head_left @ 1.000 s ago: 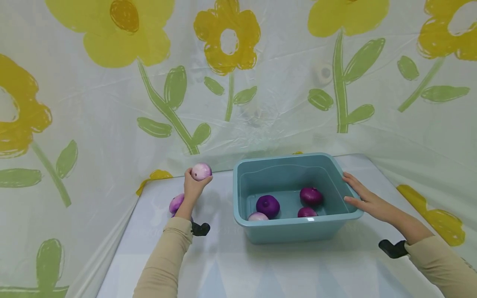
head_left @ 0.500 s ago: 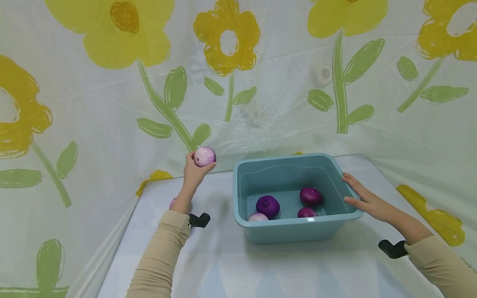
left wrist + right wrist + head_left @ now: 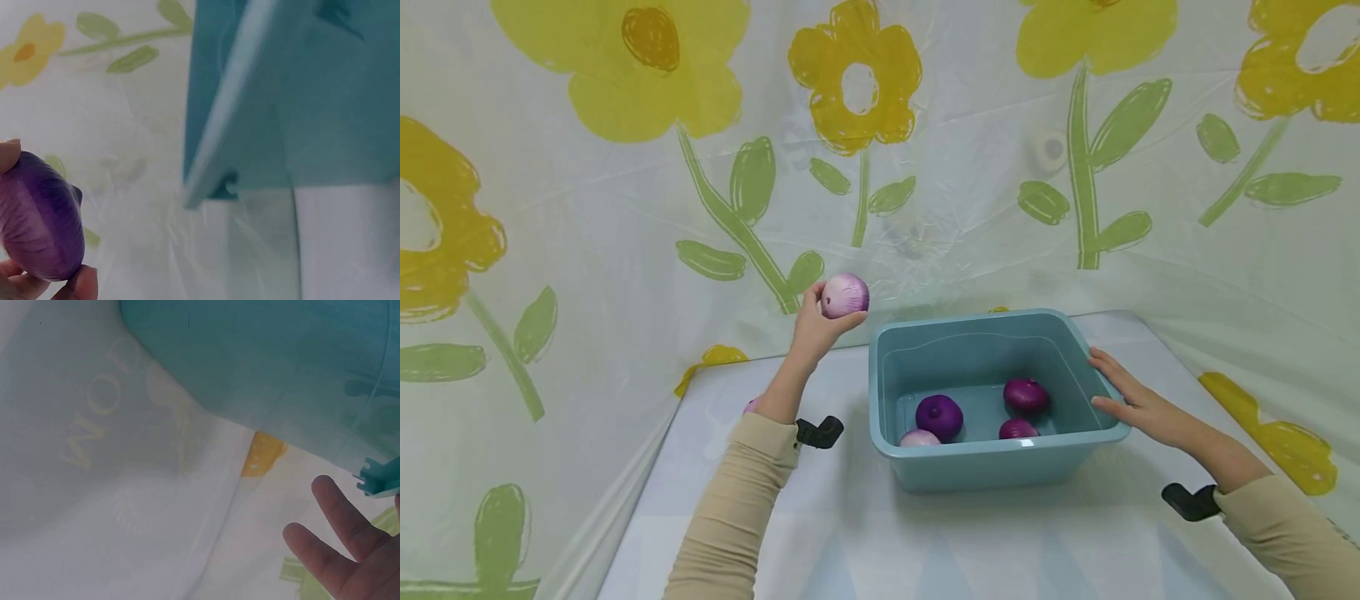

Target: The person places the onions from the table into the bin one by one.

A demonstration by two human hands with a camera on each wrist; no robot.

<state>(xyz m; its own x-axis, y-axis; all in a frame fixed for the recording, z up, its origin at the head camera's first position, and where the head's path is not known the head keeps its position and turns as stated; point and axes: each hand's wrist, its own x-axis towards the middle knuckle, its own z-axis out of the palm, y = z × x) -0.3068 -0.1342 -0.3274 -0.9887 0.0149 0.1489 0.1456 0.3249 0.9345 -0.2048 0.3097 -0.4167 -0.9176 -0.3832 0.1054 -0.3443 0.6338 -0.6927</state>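
Note:
My left hand (image 3: 818,329) grips a pale purple onion (image 3: 846,296) between thumb and fingers, raised just left of the teal tub (image 3: 985,467). In the left wrist view the same onion (image 3: 44,219) shows a darker purple side. My right hand (image 3: 1138,404) rests on the tub's right rim with its fingers extended; in the right wrist view two fingers (image 3: 340,519) spread below the tub wall. Inside the tub lie a dark purple onion (image 3: 939,417), a reddish-purple onion (image 3: 1026,396), and two others partly hidden by the front wall, one pale (image 3: 919,437), one reddish (image 3: 1018,428).
Behind my left wrist, a bit of another purple onion (image 3: 752,405) shows on the white table (image 3: 820,533). A flower-printed curtain (image 3: 955,208) hangs behind and along both sides of the table. A black wrist mount (image 3: 820,432) sticks out from each sleeve.
My left hand has lifted the onion and carried it up and rightward, close to the tub's left rim. My right hand and the tub have stayed in place.

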